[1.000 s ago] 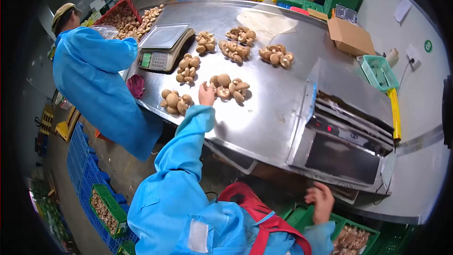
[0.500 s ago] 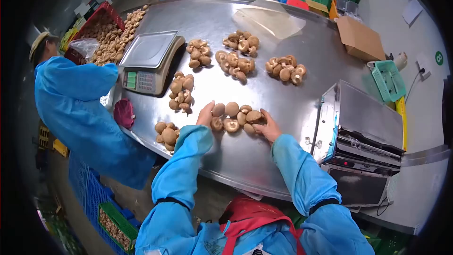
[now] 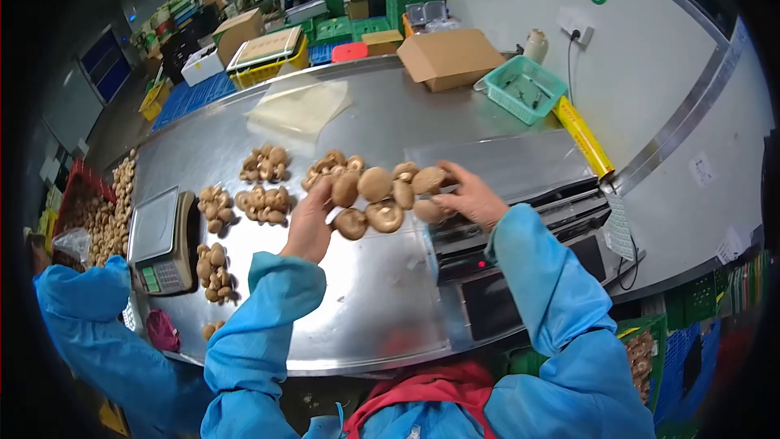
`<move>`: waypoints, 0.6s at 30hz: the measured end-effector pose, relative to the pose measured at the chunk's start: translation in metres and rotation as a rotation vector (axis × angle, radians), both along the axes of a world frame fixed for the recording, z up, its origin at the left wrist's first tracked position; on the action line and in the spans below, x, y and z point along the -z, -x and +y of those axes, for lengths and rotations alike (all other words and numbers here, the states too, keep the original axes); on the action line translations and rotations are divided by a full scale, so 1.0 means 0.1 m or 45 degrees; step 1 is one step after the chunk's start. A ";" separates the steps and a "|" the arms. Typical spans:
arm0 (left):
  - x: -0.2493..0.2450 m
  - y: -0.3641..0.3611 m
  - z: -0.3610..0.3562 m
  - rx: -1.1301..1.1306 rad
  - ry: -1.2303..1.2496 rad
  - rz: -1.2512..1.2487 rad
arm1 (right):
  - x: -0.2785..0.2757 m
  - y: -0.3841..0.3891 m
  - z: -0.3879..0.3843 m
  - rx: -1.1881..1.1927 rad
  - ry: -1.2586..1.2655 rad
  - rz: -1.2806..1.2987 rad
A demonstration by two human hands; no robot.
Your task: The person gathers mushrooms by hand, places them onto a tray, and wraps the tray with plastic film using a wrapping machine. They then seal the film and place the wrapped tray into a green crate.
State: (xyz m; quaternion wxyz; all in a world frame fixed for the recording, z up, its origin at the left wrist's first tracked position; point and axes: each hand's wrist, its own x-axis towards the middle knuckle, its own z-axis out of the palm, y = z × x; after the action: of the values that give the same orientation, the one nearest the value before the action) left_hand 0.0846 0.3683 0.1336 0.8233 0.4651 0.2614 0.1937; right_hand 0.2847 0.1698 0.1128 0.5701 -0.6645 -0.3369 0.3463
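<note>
From the head camera I look down over blue sleeves at a curved steel table [image 3: 370,309]. My left hand [image 3: 307,223] and right hand [image 3: 473,195] press in from either side on a batch of mushrooms [image 3: 380,195], about ten brown caps squeezed into a loose double row and raised off the tabletop, just in front of the flat steel plate of a wrapping machine [image 3: 504,164]. The fingers of both hands are curled inward and grasping the end mushrooms, so only sideways pressure holds the middle ones. I judge the batch light, but awkward to carry: the caps are smooth, rounded and free to roll against each other, and the flesh is soft enough to bruise or snap at the stem if pinched hard. The safest hold, to my eye, is what shows here, palms cupped at the two ends with fingertips tucked slightly underneath, squeezing gently and evenly. Smaller mushroom piles [image 3: 264,203] lie farther back on the table, beside a weighing scale [image 3: 158,244] at the left. A co-worker's blue sleeve [image 3: 81,317] shows at the lower left. Beyond the machine sit a cardboard box [image 3: 448,57], a teal basket [image 3: 526,88] and a yellow roll [image 3: 583,136].
</note>
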 end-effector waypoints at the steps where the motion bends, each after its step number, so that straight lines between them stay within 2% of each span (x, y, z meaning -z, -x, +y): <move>1: 0.04 -0.26 -0.10 0.026 0.018 -0.003 | -0.05 -0.23 -0.17 -0.007 0.010 0.026; 7: 0.28 -1.54 -0.84 0.094 0.151 0.141 | 0.24 -1.56 -0.96 0.042 0.121 0.075; 11: 0.33 -1.86 -1.14 0.085 0.201 0.197 | 0.33 -1.87 -1.29 0.030 0.124 0.094; 13: 0.36 -1.87 -1.16 0.079 0.260 0.207 | 0.27 -1.93 -1.41 0.086 0.101 0.256; 14: 0.40 -1.79 -1.13 0.036 0.023 0.251 | 0.22 -1.96 -1.51 0.072 0.104 0.270; 16: 0.37 -1.47 -1.02 0.052 -0.562 0.276 | 0.04 -2.09 -1.81 0.026 0.298 -0.306; 17: 0.45 -1.26 -0.93 0.109 -0.958 0.125 | -0.07 -2.11 -2.00 -0.136 0.300 -0.601; 18: 0.44 -1.01 -0.86 0.196 -1.561 0.172 | -0.15 -2.11 -2.19 -0.299 0.291 -0.894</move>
State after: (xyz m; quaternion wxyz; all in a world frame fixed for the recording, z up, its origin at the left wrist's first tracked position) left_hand 0.1851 0.2823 0.0897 0.3998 0.8820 0.1199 0.2189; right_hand 0.4957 -0.0488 0.1276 0.2988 -0.7588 -0.5446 0.1958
